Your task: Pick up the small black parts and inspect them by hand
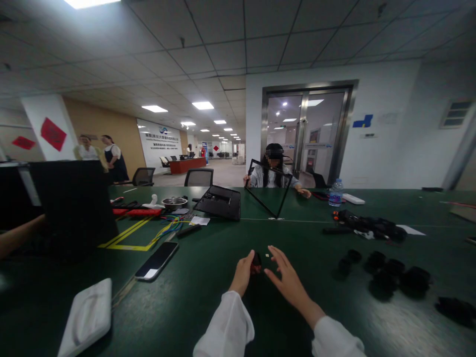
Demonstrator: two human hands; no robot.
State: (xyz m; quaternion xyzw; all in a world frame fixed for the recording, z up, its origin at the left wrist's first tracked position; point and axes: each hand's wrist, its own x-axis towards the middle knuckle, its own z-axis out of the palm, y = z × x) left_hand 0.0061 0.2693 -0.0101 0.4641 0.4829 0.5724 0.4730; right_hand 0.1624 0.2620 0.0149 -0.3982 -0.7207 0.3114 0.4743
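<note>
Near the middle of the green table (208, 267), my left hand (243, 274) grips a small dark object with red on it (256, 264). Its fingers are wrapped round the left side of that object, whose details are too small to tell. Just to the right is my right hand (288, 277), fingers spread and holding nothing. A tiny pale piece (267, 255) shows near its fingertips; I cannot tell whether it lies on the table.
A phone (157, 261) and a white case (87, 317) lie left. Beyond are coloured wires (167, 229) and a black panel (219, 202). Across the table a person (274, 166) holds a black frame (256, 200). Several black parts (394, 267) and a bottle (335, 193) stand right.
</note>
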